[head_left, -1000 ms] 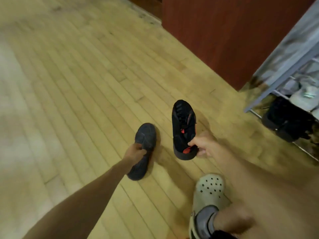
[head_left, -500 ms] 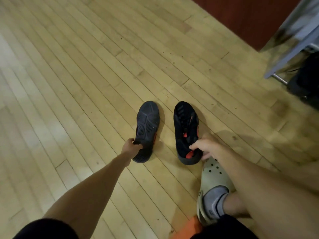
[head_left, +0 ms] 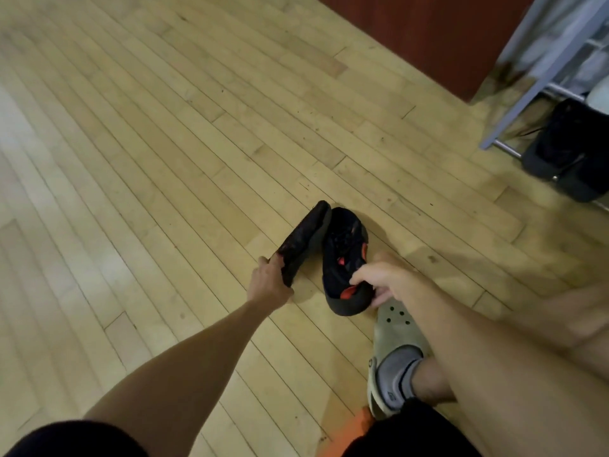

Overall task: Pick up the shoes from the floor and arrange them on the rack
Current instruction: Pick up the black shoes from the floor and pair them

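1. Tipped up on edge since half a second ago, sole turned outward and toe leaning against its partner instead of lying flat and apart: black low-top sneaker with dark rubber sole [head_left: 304,240], gripped at the heel by left hand [head_left: 268,285], fingers curled round the back rim.
2. Pinched at the heel collar by right hand [head_left: 379,280], thumb on top, fingers wrapped behind: second black sneaker with red-orange lining [head_left: 342,258], upright, opening upward; resting on or barely off the pale wooden plank floor [head_left: 164,159], cannot tell which.
3. Probably light, soft in the upper, stiffer in the sole, neither fragile nor slippery. Best held at the heel, the firmest part; toe likely to droop and swing once lifted.
4. Just beside the right hand: beige perforated foam clog [head_left: 393,331], worn over a grey sock.
5. Well apart, far right: grey metal-framed shoe rack [head_left: 517,103] next to a red-brown panel [head_left: 428,34], dark shoes [head_left: 566,150] already on the lowest rail.
6. Also changed from the earlier frame: pair drawn together, toes now touching.
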`<state>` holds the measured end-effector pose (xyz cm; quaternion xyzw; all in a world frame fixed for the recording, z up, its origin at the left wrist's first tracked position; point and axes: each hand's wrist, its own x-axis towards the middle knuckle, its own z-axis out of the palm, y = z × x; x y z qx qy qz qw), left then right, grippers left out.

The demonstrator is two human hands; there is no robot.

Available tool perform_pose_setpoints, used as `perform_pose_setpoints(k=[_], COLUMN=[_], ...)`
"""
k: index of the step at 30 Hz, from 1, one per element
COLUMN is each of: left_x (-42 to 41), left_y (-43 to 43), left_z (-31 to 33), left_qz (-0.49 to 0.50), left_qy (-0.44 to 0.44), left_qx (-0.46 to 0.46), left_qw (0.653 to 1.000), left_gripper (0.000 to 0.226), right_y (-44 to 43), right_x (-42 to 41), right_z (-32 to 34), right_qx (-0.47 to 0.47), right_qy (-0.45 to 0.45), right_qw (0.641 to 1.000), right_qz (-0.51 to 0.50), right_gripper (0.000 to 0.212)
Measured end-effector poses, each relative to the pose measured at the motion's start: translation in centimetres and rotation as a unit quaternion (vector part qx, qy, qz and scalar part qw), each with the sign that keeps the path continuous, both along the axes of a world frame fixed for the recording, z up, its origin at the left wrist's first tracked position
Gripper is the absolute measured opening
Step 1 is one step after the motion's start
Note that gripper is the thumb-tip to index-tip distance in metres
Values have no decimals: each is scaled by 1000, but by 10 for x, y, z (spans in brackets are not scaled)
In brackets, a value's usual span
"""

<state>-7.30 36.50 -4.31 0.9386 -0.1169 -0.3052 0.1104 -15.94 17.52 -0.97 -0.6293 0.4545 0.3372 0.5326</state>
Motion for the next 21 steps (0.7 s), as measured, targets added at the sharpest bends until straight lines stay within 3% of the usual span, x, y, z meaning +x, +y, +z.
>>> perform_pose_setpoints(k=[5,10,12,16,19,21], left_x=[-36,-16,-6,1,-2,-8], left_y=[0,27,36,37,31,29], left_z=[-8,-14,-20,-33,-44,-47], left_qz=[-35,73,143,196,150,173], left_qy=[117,73,71,186,161,174], left_qx=[-39,-74,-70,-51,-26,-32], left_qw=[992,992,985,961,975,969], left_gripper=[49,45,57,86,68,60], right_y=[-14,-19,-18,-16,-18,-20], right_x=[-17,-21,-25,-31,-32,-32], right_z=[7,4,0,-2,1,2], right_qx=[-88,-78,-77,-104,-142,-154], right_qy=[19,37,34,25,24,24], right_qw=[993,994,995,991,982,978], right_qz=[72,72,61,79,121,141], right_gripper=[30,36,31,32,31,25])
